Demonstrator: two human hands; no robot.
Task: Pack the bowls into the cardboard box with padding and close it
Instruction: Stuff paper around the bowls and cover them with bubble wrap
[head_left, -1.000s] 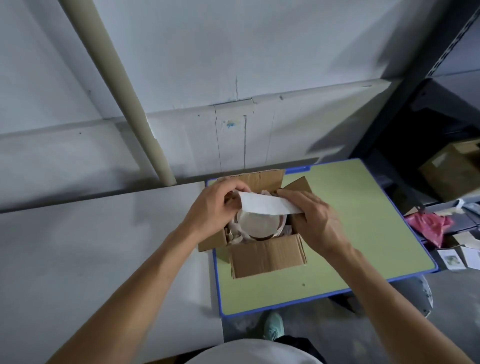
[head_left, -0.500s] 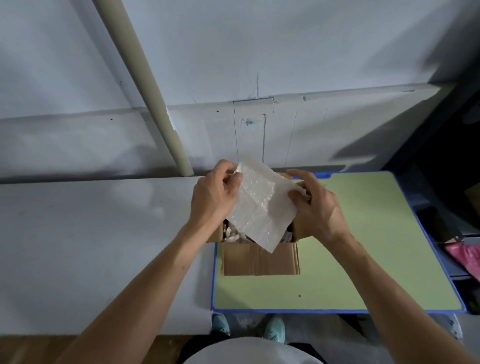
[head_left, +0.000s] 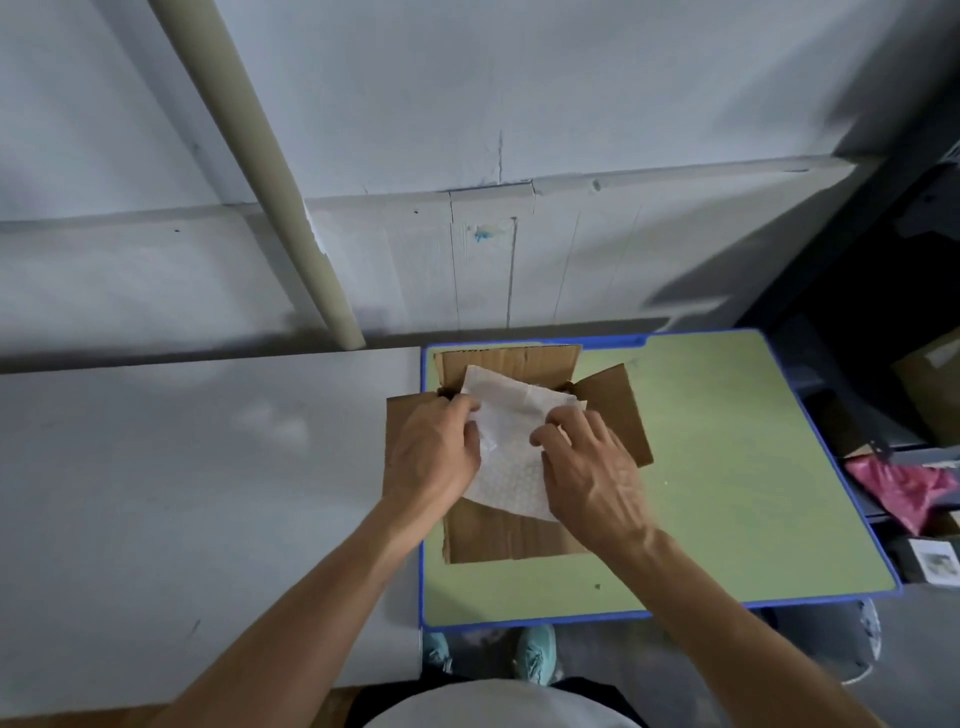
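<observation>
Pressing the bubble-wrap sheet (head_left: 511, 447), earlier held up, flat over the cardboard box (head_left: 519, 535), both hands (head_left: 434, 457) (head_left: 587, 473) grip its edges.

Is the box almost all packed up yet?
Nearly. No bowl shows now: the bubble wrap sheet covers the opening of the cardboard box. The left hand and right hand are pressing that sheet in. All four flaps are open, so closing the box is left.
</observation>
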